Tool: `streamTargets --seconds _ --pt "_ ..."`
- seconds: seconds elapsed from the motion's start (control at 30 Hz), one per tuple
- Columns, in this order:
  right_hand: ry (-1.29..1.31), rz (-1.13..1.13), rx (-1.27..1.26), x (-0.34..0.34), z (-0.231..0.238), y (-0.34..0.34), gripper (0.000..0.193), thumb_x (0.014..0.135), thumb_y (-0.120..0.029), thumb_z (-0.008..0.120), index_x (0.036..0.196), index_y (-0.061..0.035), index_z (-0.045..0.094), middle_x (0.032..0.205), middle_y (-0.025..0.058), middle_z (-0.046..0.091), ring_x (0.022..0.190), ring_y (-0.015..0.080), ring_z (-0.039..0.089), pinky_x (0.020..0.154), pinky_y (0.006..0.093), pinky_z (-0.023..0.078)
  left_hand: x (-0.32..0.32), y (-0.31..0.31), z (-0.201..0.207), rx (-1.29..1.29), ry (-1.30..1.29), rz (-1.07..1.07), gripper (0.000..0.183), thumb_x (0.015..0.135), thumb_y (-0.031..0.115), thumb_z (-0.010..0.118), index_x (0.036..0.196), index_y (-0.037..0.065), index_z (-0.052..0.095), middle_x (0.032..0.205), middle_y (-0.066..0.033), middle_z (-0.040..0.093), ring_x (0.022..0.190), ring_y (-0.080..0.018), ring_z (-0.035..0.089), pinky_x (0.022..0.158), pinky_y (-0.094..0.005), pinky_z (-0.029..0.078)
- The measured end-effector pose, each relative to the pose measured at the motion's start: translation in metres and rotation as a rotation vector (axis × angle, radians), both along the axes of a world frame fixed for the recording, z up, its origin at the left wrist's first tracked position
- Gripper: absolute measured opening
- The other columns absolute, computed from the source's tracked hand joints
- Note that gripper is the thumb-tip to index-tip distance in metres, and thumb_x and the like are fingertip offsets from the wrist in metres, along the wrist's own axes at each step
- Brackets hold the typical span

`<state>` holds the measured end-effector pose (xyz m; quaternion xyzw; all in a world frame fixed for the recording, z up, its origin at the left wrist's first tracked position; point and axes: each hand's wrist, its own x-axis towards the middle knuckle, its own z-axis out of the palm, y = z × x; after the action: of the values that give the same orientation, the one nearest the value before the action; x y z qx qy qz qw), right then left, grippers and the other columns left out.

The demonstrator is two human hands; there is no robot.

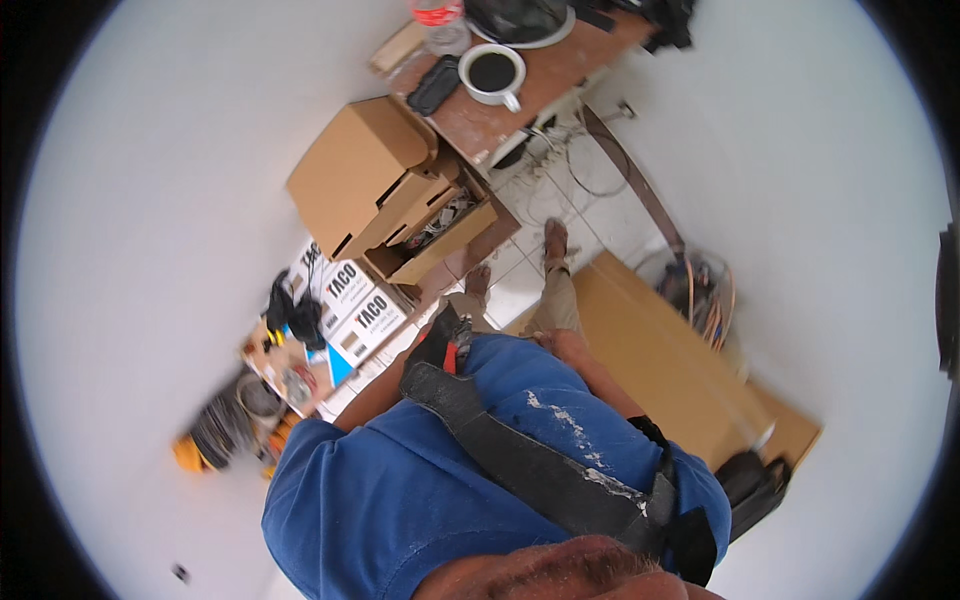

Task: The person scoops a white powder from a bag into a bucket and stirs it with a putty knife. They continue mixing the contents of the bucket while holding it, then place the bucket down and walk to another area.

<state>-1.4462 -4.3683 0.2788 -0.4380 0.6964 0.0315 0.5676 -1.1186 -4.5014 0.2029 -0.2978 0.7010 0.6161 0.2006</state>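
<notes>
My left forearm [375, 392] reaches forward past the blue shirt [400, 470]. The left hand at its end is hidden behind a dark pouch-like thing [432, 345] with a red piece [450, 358] on it. What that hand touches cannot be seen. My right hand [572, 350] is low at my waist, beside the shirt's hem and the light trousers [556, 305]. Its fingers are mostly hidden, and I cannot make out anything in them. A wide dark strap [520, 458], marked with pale smears, runs across the shirt.
Ahead, a brown table [470, 125] bears a white cup [492, 74] of dark liquid and a bottle [442, 28]. Left of my feet are an opened cardboard box [365, 170] and white printed boxes [360, 305]. A large cardboard sheet [655, 365] and coiled cables [705, 300] lie on the right.
</notes>
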Motion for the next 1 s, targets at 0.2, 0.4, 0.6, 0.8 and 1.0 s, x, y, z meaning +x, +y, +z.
streamTargets --seconds 0.2,0.4,0.6,0.8,1.0 --pt "-0.164 0.442 -0.054 -0.083 -0.041 -0.051 0.052 0.103 -0.049 0.046 0.105 -0.0036 0.072 0.104 0.0258 0.071 0.101 0.0447 0.066 0.087 0.0554 0.050 -0.035 0.079 0.051 0.132 -0.146 0.451 0.035 0.083 0.034 0.069 0.098 0.002 0.073 0.095 -0.0232 0.072 0.090 -0.0342 0.067 0.081 -0.0461 0.052" --pt "-0.309 0.567 -0.058 -0.117 -0.076 -0.062 0.057 0.103 -0.052 0.044 0.098 -0.0032 0.074 0.100 0.0266 0.070 0.097 0.0454 0.066 0.086 0.0562 0.049 -0.078 0.133 0.086 0.220 -0.189 0.733 0.036 0.082 0.034 0.070 0.099 0.002 0.073 0.093 -0.0222 0.072 0.089 -0.0315 0.067 0.080 -0.0450 0.052" --pt "-0.191 0.612 -0.014 -0.134 -0.062 -0.076 0.063 0.102 -0.056 0.044 0.096 -0.0006 0.074 0.096 0.0290 0.070 0.093 0.0468 0.066 0.085 0.0557 0.049 -0.119 0.179 0.076 0.291 -0.134 0.933 0.037 0.082 0.033 0.070 0.099 0.001 0.073 0.092 -0.0212 0.072 0.087 -0.0287 0.067 0.078 -0.0440 0.052" --pt "-0.135 0.648 0.216 -0.113 -0.046 -0.086 0.063 0.101 -0.058 0.048 0.099 -0.0002 0.074 0.095 0.0316 0.068 0.088 0.0480 0.066 0.081 0.0533 0.049 -0.120 0.199 0.051 0.352 -0.064 1.027 0.038 0.081 0.033 0.071 0.099 0.001 0.073 0.091 -0.0203 0.072 0.085 -0.0260 0.067 0.077 -0.0429 0.051" --pt "-0.167 0.644 0.108 -0.096 -0.032 -0.072 0.058 0.101 -0.054 0.051 0.099 -0.0001 0.073 0.095 0.0297 0.069 0.088 0.0490 0.066 0.080 0.0534 0.049 -0.089 0.178 0.045 0.392 -0.026 1.091 0.038 0.080 0.033 0.072 0.100 0.000 0.073 0.090 -0.0193 0.072 0.083 -0.0233 0.067 0.076 -0.0418 0.051"
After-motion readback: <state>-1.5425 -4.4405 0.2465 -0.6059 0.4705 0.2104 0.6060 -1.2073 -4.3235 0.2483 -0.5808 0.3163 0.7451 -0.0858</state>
